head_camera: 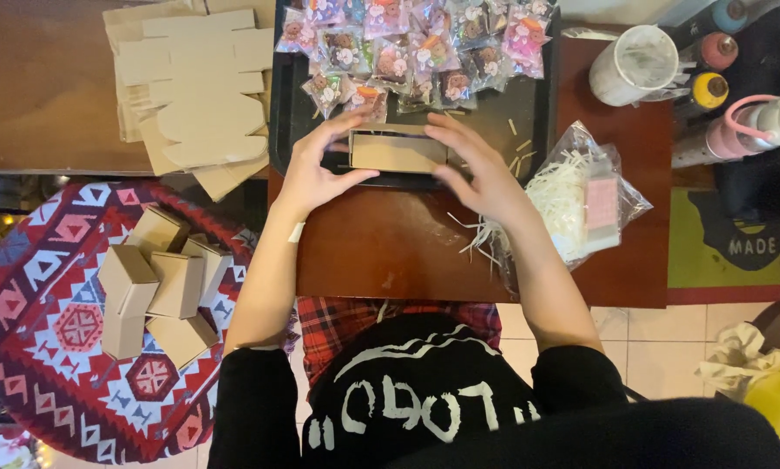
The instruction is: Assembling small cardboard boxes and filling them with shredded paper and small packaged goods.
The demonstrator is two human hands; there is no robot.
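Both forearms reach up from the bottom of the frame to a small brown cardboard box (pixel 398 152) at upper centre, resting on the near rim of a black tray (pixel 537 113). Left hand (pixel 316 169) and right hand (pixel 477 165) grasp its two ends. Wrapped sweets (pixel 416 48) fill the tray's far end; a bag of shredded paper (pixel 581 195) lies right, folded boxes (pixel 160 291) lower left.

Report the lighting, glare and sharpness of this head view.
Head view: warm indoor light, even over the brown table; both hands on the small cardboard box are sharp, with soft shadows beneath; glare glints off the cellophane treat bags and the clear bag of paper shreds; left and bottom edges fall darker.
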